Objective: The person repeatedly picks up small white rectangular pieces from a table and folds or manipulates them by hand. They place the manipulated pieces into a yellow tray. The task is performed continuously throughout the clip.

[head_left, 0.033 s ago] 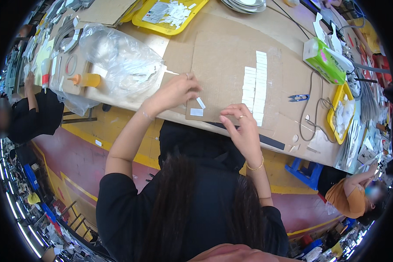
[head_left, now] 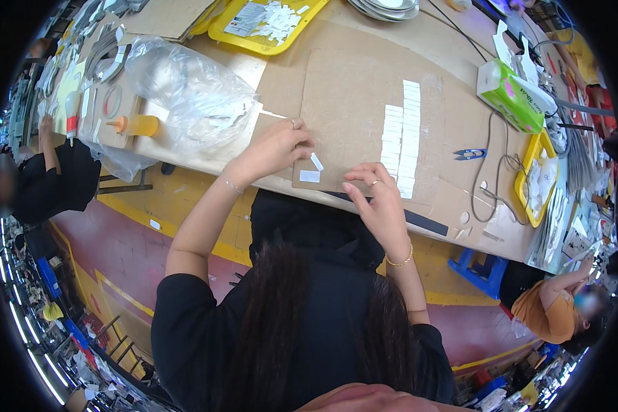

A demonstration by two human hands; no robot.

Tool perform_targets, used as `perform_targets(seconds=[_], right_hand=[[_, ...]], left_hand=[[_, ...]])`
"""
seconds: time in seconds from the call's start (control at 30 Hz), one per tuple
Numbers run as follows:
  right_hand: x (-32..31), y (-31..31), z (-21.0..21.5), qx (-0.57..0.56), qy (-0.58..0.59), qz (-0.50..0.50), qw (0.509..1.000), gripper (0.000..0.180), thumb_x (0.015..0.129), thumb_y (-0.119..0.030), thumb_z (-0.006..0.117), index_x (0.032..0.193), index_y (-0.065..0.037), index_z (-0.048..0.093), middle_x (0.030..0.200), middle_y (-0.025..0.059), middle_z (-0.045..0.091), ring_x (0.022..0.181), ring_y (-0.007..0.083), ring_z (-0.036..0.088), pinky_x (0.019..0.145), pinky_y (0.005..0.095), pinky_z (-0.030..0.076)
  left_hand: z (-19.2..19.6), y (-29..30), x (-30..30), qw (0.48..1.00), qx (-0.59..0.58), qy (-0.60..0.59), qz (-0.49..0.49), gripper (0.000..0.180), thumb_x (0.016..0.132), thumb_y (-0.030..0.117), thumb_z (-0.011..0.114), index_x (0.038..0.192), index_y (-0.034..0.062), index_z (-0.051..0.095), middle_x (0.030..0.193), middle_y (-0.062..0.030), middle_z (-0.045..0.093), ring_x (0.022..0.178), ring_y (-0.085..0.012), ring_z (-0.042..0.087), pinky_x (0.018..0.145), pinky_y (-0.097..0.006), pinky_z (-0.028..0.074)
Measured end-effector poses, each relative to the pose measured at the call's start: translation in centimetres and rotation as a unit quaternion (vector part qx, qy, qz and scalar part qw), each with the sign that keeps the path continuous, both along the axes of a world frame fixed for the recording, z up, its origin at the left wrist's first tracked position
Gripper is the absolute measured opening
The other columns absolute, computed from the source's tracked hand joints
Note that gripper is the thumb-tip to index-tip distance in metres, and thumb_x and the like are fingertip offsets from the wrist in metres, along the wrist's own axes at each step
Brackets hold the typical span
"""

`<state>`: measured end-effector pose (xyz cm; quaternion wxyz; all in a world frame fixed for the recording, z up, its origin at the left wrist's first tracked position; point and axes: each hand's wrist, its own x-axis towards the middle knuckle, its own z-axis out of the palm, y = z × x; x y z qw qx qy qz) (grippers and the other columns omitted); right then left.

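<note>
At the near edge of a cardboard sheet [head_left: 353, 89], my left hand [head_left: 276, 147] has its fingers curled down, their tips close together. A narrow white strip [head_left: 316, 162] slants out from under these fingertips, its upper end at them. Just below lies a small white rectangular piece [head_left: 310, 176], flat on the board. To the right, my right hand [head_left: 383, 206] hovers over the table edge, thumb apart from the bent fingers, holding nothing that I can see. Beyond it, small white pieces [head_left: 410, 130] stand in two long columns on the cardboard.
A yellow tray [head_left: 279, 49] of white pieces sits at the far side, a clear plastic bag [head_left: 185, 79] and a yellow glue bottle [head_left: 144, 126] at left. On the right are thread snips [head_left: 470, 154], a green tissue pack [head_left: 511, 96], cables and another yellow tray [head_left: 522, 184].
My right hand has shifted very slightly to the left. The white strip at my left fingertips has moved a touch to the right.
</note>
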<state>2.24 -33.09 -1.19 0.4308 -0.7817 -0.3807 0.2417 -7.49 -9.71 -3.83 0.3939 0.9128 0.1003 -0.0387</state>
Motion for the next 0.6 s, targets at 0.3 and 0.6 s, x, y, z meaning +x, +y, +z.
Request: perform_targets(seconds=[0.3, 0.6], right_hand=[[-0.8, 0.4, -2.7, -0.028, -0.098, 0.043, 0.994, 0.018, 0.080, -0.014, 0.071, 0.096, -0.006, 0.067, 0.113, 0.0102, 0.058, 0.106, 0.0290, 0.054, 0.092, 0.0393, 0.039], [-0.8, 0.5, -2.8, -0.045, -0.099, 0.044, 0.993, 0.019, 0.082, -0.015, 0.070, 0.098, -0.006, 0.068, 0.116, 0.0097, 0.057, 0.109, 0.0282, 0.053, 0.095, 0.0381, 0.038]], left_hand=[[-1.7, -3.5, -1.0, 0.990, 0.078, -0.052, 0.105, 0.020, 0.074, 0.011, 0.074, 0.088, 0.0023, 0.064, 0.097, -0.0130, 0.056, 0.097, -0.0332, 0.055, 0.084, -0.041, 0.045], [-1.8, -4.2, -0.8, 0.980, 0.084, -0.067, 0.166, 0.014, 0.077, 0.011, 0.073, 0.085, 0.0015, 0.064, 0.091, -0.0128, 0.058, 0.089, -0.0300, 0.058, 0.077, -0.038, 0.046]])
